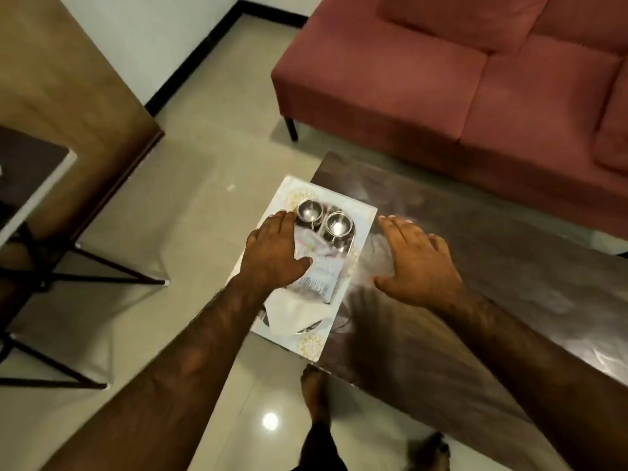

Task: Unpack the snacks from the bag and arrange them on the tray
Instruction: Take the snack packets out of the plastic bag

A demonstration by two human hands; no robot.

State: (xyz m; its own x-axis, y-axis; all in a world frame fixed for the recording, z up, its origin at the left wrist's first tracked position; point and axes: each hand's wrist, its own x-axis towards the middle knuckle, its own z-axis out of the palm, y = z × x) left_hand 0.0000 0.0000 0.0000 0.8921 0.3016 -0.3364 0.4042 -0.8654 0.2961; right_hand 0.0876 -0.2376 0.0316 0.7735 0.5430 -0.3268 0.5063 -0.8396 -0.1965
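from the head view i look down on a dark glossy table point(492, 266) with a pale patterned tray point(365, 215) sitting at its left end, part of the tray overhanging the table edge above the floor. on the tray i can see 2 small shiny metal cups point(323, 220) side by side at the far end, the left one touching or just beside my fingertips. nearer to me lies a clear snack packet point(323, 277) with print i cannot read, and below it a white bag point(295, 316), crumpled, at the tray's near end.

my left hand point(275, 249) is palm down over the tray's left side, fingers together and stretched toward the left cup, thumb lying across the top left corner of the snack packet. it looks flat rather than pinching, though i cannot tell whether it presses the packet or only hovers on it. my right hand point(418, 263) is spread open, palm down, over the table just right of the tray, holding nothing; the blur there keeps me from saying whether it touches the surface.

a red sofa point(458, 79) stands behind the table. bare feet point(316, 396) show on the glossy tiled floor point(170, 232) below, and black metal legs point(85, 270) of other furniture stand at the left.
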